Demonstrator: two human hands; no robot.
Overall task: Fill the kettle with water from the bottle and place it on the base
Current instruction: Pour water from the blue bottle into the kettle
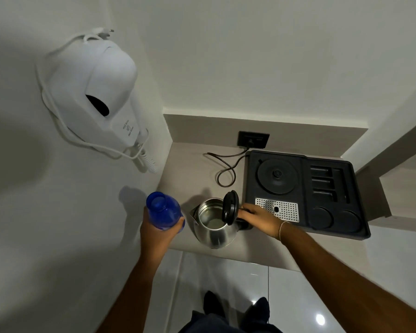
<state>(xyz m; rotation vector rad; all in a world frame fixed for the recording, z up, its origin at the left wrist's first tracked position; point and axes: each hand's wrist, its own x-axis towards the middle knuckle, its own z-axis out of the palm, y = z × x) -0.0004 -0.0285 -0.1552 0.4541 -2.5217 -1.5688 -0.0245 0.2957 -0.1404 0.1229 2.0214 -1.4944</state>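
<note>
Kettle [213,224], stainless steel, stands on the tabletop [183,174] near its front edge, just left of the black tray [360,205], with its black lid [230,210] tipped up and open. Inside, the bottom looks bare or holds very little water; I cannot tell which. The right hand [259,218] has its grip wrapped on the kettle's handle. The left hand [160,233] has its grip pinching the blue bottle [163,210], held upright just beside the spout, its mouth uncapped. Filling looks to be the step in hand, pouring not yet begun. Next the bottle must tilt over the open kettle mouth. The round base [277,175] sits empty in the tray, its cord [226,169] running to the wall socket [253,139].
</note>
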